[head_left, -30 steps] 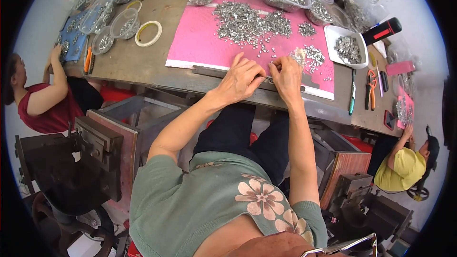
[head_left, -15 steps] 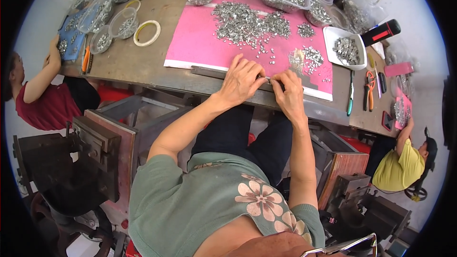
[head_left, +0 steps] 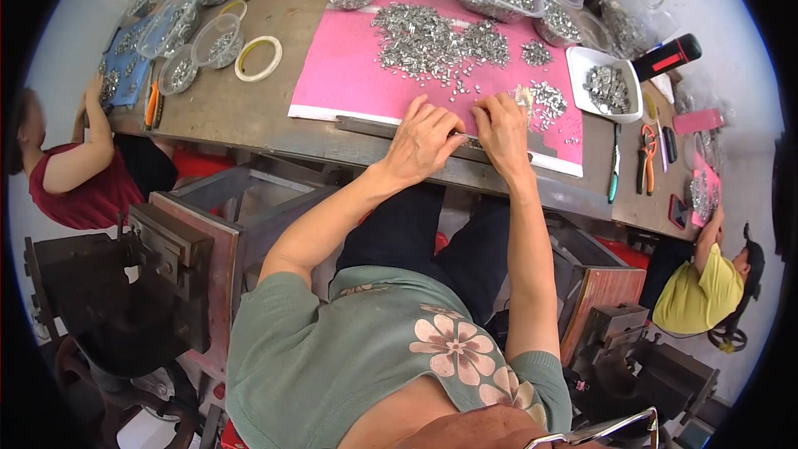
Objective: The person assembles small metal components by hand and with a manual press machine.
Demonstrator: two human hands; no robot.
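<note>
Brown workbench [head_left: 295, 21], worn top, runs across the view. Pink mat [head_left: 328, 79] with a white front edge in the middle, small silvery metal pieces [head_left: 416, 37] heaped on it, smaller clusters to the right. Round clear tub [head_left: 352, 5] and rectangular clear tub [head_left: 486, 7] at the back, both with metal bits; white tray [head_left: 575, 79] at right, same kind of fill. Tape ring [head_left: 258, 78] left of the mat; orange-handled pliers [head_left: 647, 150] and a green-and-white brush-like tool [head_left: 614, 166] to the right. Pale wall [head_left: 62, 58] behind. Dark machine [head_left: 170, 254] on the left below the bench, another machine [head_left: 615, 324] on the right. Person in dark red [head_left: 79, 183] seated at the left end, person in yellow [head_left: 702, 295] at the right end.

Dark metal bar [head_left: 362, 125] lies along the mat's front edge, partly under the hands. Left hand [head_left: 422, 140] on it, fingers curled, thumb and forefinger close together; can't tell if a piece is between them. Right hand [head_left: 501, 133] just beside, fingers bent down near the bar; grip hidden.

Versus half a second ago: right hand sits farther from the body, left hand about the same. Heap looks unchanged. Dark-red person's forearm is lower.
</note>
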